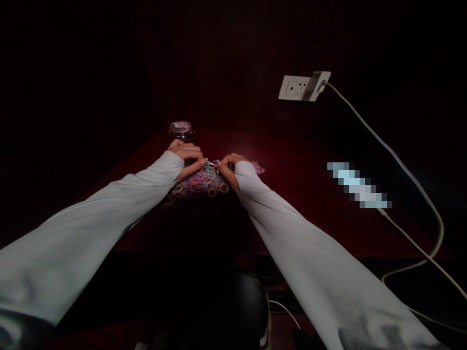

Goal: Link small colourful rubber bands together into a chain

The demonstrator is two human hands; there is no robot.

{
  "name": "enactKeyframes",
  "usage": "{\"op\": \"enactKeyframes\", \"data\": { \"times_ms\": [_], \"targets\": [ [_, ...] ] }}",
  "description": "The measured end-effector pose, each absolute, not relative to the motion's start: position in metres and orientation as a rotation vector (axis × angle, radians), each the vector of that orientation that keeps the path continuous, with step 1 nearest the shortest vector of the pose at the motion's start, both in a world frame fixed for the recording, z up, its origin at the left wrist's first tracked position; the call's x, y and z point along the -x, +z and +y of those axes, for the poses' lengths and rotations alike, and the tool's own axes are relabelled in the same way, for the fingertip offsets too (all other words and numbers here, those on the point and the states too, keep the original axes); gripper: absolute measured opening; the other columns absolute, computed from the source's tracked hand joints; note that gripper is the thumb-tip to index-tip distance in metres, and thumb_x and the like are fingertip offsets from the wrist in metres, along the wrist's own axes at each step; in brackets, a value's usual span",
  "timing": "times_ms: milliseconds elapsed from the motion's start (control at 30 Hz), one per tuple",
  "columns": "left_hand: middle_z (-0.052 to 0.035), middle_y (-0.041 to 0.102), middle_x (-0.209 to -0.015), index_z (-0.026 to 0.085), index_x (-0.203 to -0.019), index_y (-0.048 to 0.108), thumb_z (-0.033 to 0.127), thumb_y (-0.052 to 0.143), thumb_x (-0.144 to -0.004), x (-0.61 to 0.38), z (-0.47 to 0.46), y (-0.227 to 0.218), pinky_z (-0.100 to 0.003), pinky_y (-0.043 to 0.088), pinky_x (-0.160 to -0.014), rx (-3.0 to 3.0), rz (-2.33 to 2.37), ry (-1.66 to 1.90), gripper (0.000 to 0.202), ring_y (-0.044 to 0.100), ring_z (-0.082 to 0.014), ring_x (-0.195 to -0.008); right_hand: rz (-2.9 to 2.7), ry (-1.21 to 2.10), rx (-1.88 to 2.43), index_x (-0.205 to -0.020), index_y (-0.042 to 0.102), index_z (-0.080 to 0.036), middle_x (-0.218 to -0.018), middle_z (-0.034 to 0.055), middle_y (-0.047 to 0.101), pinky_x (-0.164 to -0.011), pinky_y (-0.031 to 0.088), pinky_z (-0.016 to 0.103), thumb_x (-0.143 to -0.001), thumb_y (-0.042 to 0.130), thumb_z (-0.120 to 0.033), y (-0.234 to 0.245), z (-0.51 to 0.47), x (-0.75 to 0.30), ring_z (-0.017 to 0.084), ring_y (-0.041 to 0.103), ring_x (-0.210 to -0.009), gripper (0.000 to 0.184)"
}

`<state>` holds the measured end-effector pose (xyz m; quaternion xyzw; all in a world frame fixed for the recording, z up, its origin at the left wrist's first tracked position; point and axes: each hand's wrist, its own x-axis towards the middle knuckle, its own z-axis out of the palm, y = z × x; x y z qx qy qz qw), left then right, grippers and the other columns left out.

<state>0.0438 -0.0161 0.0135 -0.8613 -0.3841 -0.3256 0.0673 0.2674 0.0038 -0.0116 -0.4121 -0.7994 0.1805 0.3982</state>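
Observation:
A loose pile of small colourful elastic hair ties (199,184) lies on the dark red tabletop, in purple, teal, orange and yellow. My left hand (188,158) is closed in a pinch at the pile's upper edge, its thumb and forefinger together. Facing it, my right hand (229,167) pinches from the other side, close to the left fingertips. Between the two pinches shows a small pale hair tie (212,164), its outline hard to make out. A few pink hair ties (259,167) lie just beyond my right hand.
Behind my left hand stands a clear round jar (181,129) with a patterned lid. A pixelated device (359,185) lies at the right on a white cable (404,236). On the back wall, a charger (318,86) sits in a white socket plate (294,88).

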Motion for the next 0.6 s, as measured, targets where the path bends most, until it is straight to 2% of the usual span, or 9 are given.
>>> {"op": "enactKeyframes", "data": {
  "times_ms": [133, 367, 600],
  "targets": [
    [-0.0009, 0.074, -0.081, 0.023, -0.075, 0.066, 0.049, 0.048, -0.108, -0.044, -0.017, 0.014, -0.042, 0.039, -0.095, 2.592, -1.171, -0.994, 0.045, 0.063, -0.0207, -0.08, -1.971, 0.511, 1.019, -0.072, 0.066, -0.024, -0.083, 0.0007, 0.067, -0.092, 0.047, 0.032, -0.1, 0.063, -0.042, -0.012, 0.004, -0.267, 0.017, 0.058, -0.083, 0.034],
    [-0.001, 0.073, -0.081, 0.023, -0.074, 0.063, 0.046, 0.047, -0.109, -0.039, -0.01, 0.012, -0.043, 0.04, -0.096, 2.519, -1.214, -1.048, 0.045, 0.065, -0.0216, -0.084, -1.791, 0.754, 1.076, -0.074, 0.066, -0.022, -0.08, -0.0004, 0.068, -0.078, 0.047, 0.03, -0.103, 0.062, -0.046, -0.009, 0.0, -0.265, 0.016, 0.058, -0.076, 0.038],
    [0.0002, 0.071, -0.079, 0.024, -0.079, 0.064, 0.046, 0.051, -0.107, -0.024, 0.004, 0.01, -0.044, 0.041, -0.095, 2.437, -1.26, -1.079, 0.038, 0.065, -0.0218, -0.083, -1.67, 0.946, 1.045, -0.074, 0.068, -0.022, -0.079, -0.0002, 0.072, -0.085, 0.049, 0.032, -0.102, 0.06, -0.048, -0.002, 0.0, -0.27, 0.017, 0.063, -0.082, 0.039]
  ]
}}
